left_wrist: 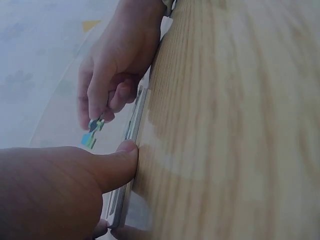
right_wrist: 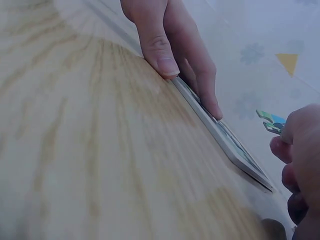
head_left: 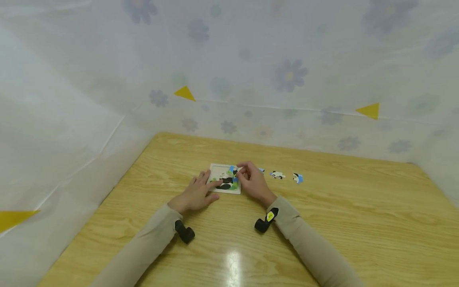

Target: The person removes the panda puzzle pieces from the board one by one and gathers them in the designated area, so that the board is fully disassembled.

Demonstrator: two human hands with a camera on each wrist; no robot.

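Note:
A small white puzzle board [head_left: 218, 172] with a black, white and green picture lies flat on the wooden table [head_left: 322, 223]. My left hand [head_left: 201, 190] rests on the board's left side, fingers straight, thumb [left_wrist: 122, 159] against its near edge. My right hand [head_left: 247, 177] hovers over the board's right side and pinches a small blue-green puzzle piece [left_wrist: 95, 125] between thumb and fingertips. The right wrist view shows that piece [right_wrist: 271, 121] held just above the board [right_wrist: 225, 137], with the left hand's fingers [right_wrist: 200, 75] lying on it.
Three loose puzzle pieces [head_left: 277, 174] lie in a row on the table to the right of the board, the farthest [head_left: 298, 178] blue-edged. Flowered plastic sheeting [head_left: 287, 75] with yellow triangles walls in the table at the back and left.

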